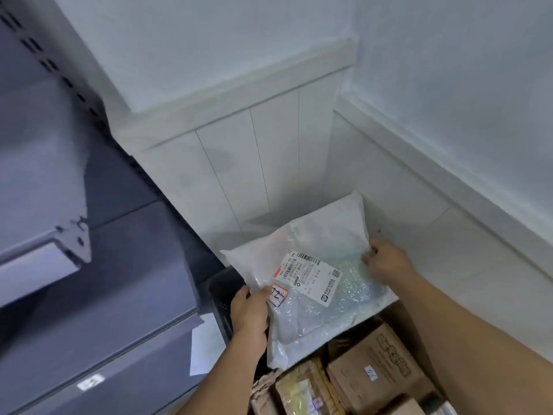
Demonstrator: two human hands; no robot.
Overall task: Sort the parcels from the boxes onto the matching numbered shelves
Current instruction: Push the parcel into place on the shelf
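A flat white plastic mailer parcel [314,265] with bubble wrap showing inside is held up over a box of parcels. It carries a white shipping label and a small red-and-blue bordered sticker with a handwritten number near its lower left edge. My left hand [250,313] grips the parcel's left edge beside that sticker. My right hand [384,260] pinches its right edge. Below lie brown cardboard parcels [371,375], one with a small numbered sticker.
Grey metal shelves [98,265] fill the left side, with a small white number tag [89,381] on a lower shelf edge and a white paper sheet [205,345] hanging beside it. A black crate [223,298] sits behind my left hand. White walls meet in the corner ahead.
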